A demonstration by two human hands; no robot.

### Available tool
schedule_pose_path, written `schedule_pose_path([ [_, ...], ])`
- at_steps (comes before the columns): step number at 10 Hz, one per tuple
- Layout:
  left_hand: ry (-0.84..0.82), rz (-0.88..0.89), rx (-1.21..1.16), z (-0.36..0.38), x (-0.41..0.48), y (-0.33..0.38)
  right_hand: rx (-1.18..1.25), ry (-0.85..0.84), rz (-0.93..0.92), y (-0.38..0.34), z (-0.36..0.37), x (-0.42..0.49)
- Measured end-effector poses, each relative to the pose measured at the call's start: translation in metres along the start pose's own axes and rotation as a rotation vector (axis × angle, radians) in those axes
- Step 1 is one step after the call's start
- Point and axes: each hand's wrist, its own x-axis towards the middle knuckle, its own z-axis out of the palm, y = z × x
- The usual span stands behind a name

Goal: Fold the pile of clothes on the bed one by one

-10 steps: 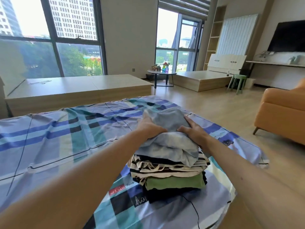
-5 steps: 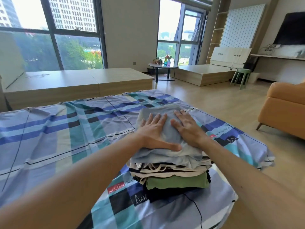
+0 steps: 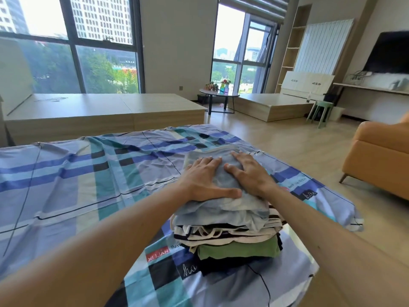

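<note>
Seen from the head camera, the stack of folded clothes (image 3: 225,238) sits on the bed, near its right edge and towards the near corner, on a bed sheet (image 3: 88,185) checked in blue, teal, grey and black with printed lettering. The stack is neat and squarish, layered in distinct colours. On top lies a pale grey-blue garment (image 3: 223,209), soft and slightly rumpled, its folded edge drooping over the front. Beneath it is a cream and black striped garment (image 3: 221,234) with a loose cord or hem showing. Under that lies a flat green garment (image 3: 236,250), and at the very bottom a dark garment (image 3: 221,267), nearly black.

Both hands lie flat on the top garment, side by side and almost touching. The left hand (image 3: 203,180) has its fingers straight and together, thumb stretched out along the near edge of the cloth. The right hand (image 3: 247,173) has its fingers straight and slightly spread. Neither hand grasps anything; the palms press down on the fabric.

Beyond the bed stand a low wooden platform (image 3: 99,109) under large windows, a small round table (image 3: 219,95), a green stool (image 3: 321,109) and, to the right, an orange armchair (image 3: 380,158).
</note>
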Motion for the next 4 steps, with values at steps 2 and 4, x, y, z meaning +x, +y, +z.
schedule_pose_path([
  [2,0.037,0.026,0.027,-0.019,0.003,0.008,0.014,0.015,0.022,-0.015,-0.017,0.005],
  [4,0.113,0.031,0.011,-0.025,-0.004,0.019,0.026,0.039,0.019,-0.018,-0.017,0.003],
])
